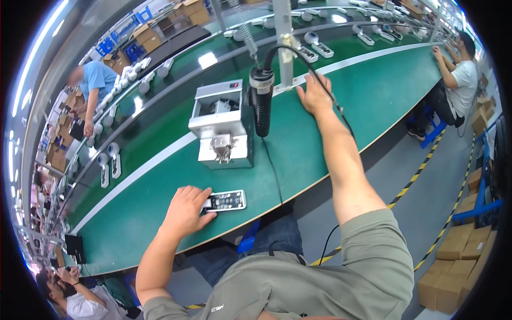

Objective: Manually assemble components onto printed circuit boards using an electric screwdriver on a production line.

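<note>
My left hand (186, 212) is closed around one end of a white appliance housing (228, 200), which lies on the green workbench (290, 170). A dark inner panel with light spots shows in the part that sticks out past my fingers; the end under my hand is hidden. My right hand (317, 96) rests on the bench beside the foot of a metal post (285, 58), its fingers stretched out and apart. Between my hands stands a silver screw feeder (221, 125). A black electric screwdriver (261, 104) hangs just to the right of it.
A dark cable (341, 114) loops over my right forearm. Beyond the bench a conveyor (176, 128) carries several white round-headed appliances (113, 160). Co-workers sit or stand at the right (461, 74), far left (96, 85) and lower left (90, 298). Cardboard boxes (453, 266) are stacked at the lower right.
</note>
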The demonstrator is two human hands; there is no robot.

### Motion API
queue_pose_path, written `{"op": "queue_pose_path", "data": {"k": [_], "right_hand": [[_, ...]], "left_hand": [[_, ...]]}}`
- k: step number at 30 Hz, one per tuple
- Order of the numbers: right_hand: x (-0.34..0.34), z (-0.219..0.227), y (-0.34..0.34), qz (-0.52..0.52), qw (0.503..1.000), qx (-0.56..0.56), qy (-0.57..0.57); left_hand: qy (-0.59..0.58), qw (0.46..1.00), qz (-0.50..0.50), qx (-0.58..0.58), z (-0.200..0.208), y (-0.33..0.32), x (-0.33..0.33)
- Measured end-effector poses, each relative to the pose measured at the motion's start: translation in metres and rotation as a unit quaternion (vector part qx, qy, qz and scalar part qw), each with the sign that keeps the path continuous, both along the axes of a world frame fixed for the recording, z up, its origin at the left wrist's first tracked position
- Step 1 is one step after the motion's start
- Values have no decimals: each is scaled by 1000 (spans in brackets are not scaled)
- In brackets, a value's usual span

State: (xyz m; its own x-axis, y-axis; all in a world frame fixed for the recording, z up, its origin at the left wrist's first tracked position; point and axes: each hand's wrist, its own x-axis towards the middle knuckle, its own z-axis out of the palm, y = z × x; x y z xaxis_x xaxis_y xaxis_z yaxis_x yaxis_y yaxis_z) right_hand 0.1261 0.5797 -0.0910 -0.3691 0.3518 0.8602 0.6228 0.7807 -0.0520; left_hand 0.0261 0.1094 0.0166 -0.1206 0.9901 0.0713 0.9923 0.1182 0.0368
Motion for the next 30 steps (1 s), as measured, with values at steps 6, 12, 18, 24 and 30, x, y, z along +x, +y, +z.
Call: {"op": "queue_pose_path", "data": {"k": [6,12,18,24,30], "right_hand": [[2,-9,0,-41,997,-71,-3],[7,-2,-8,-68,989,-127,-20],[14,9,-4,-95,988,-123,-24],[7,8,-11,-81,985,-147,-34],[9,-1,-6,-115,986,-115,-22]], "left_hand": [[-33,999,23,5,5,4,7],[-45,999,13,21,20,-24,-35],[54,974,134,175,-15,-25,-158],[151,932,303,127,-66,0,-282],[188,922,331,72,-58,11,-272]]}}
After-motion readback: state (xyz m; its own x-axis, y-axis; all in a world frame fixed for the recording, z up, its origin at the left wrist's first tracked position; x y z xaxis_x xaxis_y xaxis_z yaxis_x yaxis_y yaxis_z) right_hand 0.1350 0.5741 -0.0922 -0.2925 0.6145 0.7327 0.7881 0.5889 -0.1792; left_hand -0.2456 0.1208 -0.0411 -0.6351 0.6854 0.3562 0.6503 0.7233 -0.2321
